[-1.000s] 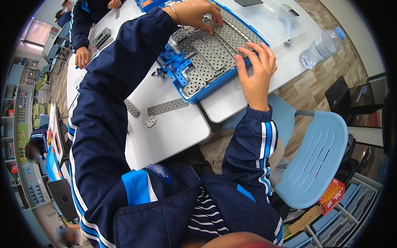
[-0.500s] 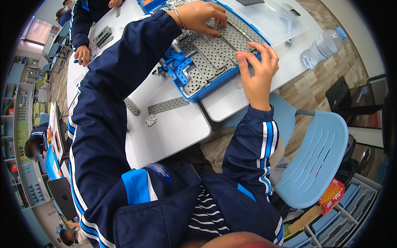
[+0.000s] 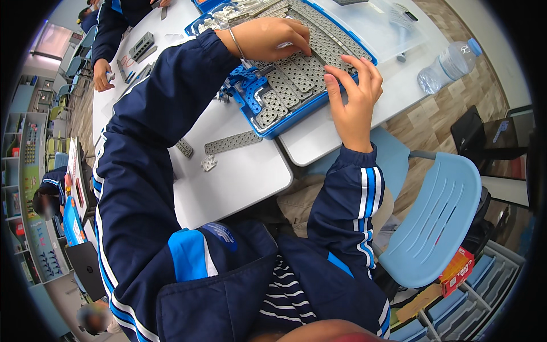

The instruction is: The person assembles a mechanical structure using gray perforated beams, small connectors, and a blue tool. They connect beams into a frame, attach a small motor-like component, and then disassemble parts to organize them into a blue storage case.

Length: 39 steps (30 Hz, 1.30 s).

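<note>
A blue-rimmed parts box (image 3: 296, 125) lies on the white tables, filled with grey perforated plates (image 3: 290, 77), blue curved pieces (image 3: 250, 94) and pale small parts. Over its middle my left hand (image 3: 270, 39) reaches in, wearing a bracelet, its fingers bent down together onto the plates. What they pinch, if anything, is hidden. My right hand (image 3: 356, 94) is raised at the box's right edge, fingers apart and holding nothing. Near the box's front, on the table, rest a long grey perforated strip (image 3: 232, 142), a shorter grey strip (image 3: 184, 148) and a small pale connector (image 3: 209, 163).
A clear plastic lid (image 3: 379, 28) lies beyond the box. On the right stand a water bottle (image 3: 450, 65) and a light-blue chair (image 3: 436, 216). Across the table, another person's hand (image 3: 102, 75) is near a grey electronic block (image 3: 141, 45).
My left hand has moved slightly down and its fingers have curled in toward the plates. My right hand stays nearly still. The other person's hand has shifted left.
</note>
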Tool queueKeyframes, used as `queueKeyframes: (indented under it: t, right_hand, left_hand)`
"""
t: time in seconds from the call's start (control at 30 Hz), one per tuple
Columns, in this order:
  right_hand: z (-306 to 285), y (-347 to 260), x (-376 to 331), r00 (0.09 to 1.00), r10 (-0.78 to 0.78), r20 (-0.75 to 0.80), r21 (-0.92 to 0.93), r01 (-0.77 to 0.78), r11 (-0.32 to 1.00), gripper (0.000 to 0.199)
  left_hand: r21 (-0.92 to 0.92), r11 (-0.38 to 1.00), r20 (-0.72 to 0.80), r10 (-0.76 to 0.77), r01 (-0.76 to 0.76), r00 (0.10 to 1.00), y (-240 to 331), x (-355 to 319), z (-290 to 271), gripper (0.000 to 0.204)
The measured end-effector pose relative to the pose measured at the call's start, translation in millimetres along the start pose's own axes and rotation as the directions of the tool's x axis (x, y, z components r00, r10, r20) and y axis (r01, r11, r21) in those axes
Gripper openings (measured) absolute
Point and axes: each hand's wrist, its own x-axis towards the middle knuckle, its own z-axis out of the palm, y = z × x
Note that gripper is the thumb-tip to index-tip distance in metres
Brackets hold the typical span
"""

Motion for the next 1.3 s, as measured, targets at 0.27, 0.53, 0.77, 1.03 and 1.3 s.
queueKeyframes:
  t: [0.27,0.53,0.77,1.03,1.3]
  right_hand:
    - [0,-2,-2,1.0,-0.016,0.006,0.005,0.016,1.0,0.024]
    - [3,-2,-2,1.0,-0.014,0.018,0.045,0.013,0.999,0.022]
    - [3,-2,-2,0.999,-0.012,0.033,0.044,0.01,0.999,0.021]
    - [4,-1,-3,0.999,-0.01,0.036,0.053,0.008,0.999,0.024]
    - [3,-1,-3,0.999,0.011,0.042,0.089,-0.015,0.996,0.026]
  left_hand:
    - [-0.06,0.997,-0.015,-0.057,0.056,0.998,4,-8,3,0.021]
    - [-0.114,0.991,0.015,-0.074,0.075,0.997,8,-8,-3,0.024]
    - [-0.134,0.989,0.017,-0.061,0.062,0.998,12,-16,-15,0.03]
    - [-0.103,0.994,0.04,-0.013,0.017,0.999,20,-16,-24,0.035]
    - [-0.226,0.97,-0.098,-0.115,0.091,0.988,10,5,-56,0.031]
